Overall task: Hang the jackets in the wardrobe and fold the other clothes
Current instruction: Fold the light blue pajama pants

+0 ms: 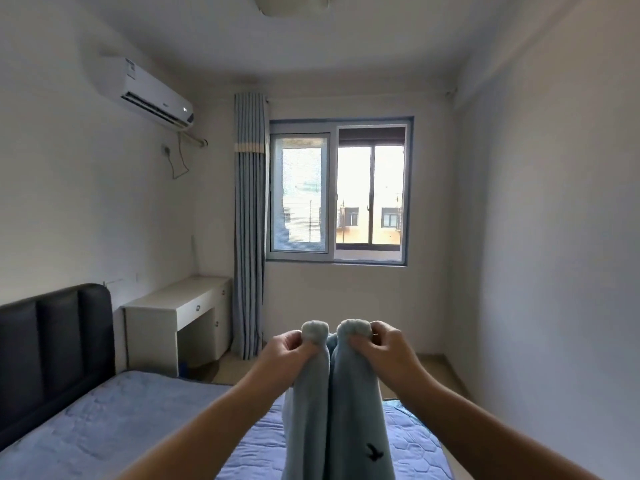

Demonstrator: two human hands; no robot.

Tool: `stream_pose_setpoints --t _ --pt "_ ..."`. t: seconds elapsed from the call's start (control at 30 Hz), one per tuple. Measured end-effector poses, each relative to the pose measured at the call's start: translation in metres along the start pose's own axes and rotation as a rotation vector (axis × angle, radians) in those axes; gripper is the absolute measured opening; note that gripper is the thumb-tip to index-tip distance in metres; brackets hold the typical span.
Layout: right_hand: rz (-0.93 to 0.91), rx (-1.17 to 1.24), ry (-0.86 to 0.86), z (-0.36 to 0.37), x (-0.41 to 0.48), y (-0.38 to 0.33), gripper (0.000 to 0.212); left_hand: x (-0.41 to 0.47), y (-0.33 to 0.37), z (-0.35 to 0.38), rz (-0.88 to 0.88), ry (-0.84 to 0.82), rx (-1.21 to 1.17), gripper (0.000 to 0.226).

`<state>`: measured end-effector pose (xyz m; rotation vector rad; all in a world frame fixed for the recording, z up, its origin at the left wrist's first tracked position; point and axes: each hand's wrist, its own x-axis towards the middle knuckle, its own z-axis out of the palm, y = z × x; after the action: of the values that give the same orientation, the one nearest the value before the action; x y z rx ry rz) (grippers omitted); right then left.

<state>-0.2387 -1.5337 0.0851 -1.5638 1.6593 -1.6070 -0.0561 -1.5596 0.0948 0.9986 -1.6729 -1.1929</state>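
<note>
Garment [349, 410]: pale blue, small bird emblem, held up over the near end of the bed [104, 420]. Top edge is pinched by left hand [289, 351] and right hand [384, 348], close together. Likely fold step: edges to be kept level, cloth lowered flat.

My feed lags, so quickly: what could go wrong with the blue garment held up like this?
The left hand and right hand pinch only small bunches at the top of the blue garment; either could slip. Its bunched halves hang together over the bed, so creases may get folded in.
</note>
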Motion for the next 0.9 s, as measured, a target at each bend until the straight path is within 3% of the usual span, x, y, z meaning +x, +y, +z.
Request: stream_pose_setpoints --t 0.2,0.33,0.5,0.63,0.7,0.77,0.9 --pt "-0.041 -0.006 -0.024 0.001 -0.015 0.005 0.020 -0.005 -0.012 0.017 0.136 -0.038 0.109 0.022" --pt "-0.055 0.000 -0.012 0.002 -0.024 0.008 0.020 -0.006 -0.020 0.024 0.277 0.025 0.329 0.019" --pt "-0.122 -0.002 -0.049 -0.008 -0.030 0.006 0.018 -0.005 -0.022 0.022 0.369 -0.136 0.315 0.021" --pt "-0.157 0.060 -0.161 -0.013 -0.034 0.002 0.011 0.001 -0.026 0.018 0.591 0.067 0.482 0.022" --pt "-0.167 0.081 -0.194 -0.014 -0.037 0.000 0.010 0.004 -0.027 0.016 0.598 0.141 0.468 0.028" --pt "-0.175 0.082 -0.231 -0.018 -0.038 -0.002 0.014 0.006 -0.031 0.015 0.626 0.093 0.475 0.040" --pt "-0.230 -0.007 -0.297 -0.024 -0.040 -0.006 0.015 0.006 -0.035 0.014 0.717 -0.048 0.497 0.028"
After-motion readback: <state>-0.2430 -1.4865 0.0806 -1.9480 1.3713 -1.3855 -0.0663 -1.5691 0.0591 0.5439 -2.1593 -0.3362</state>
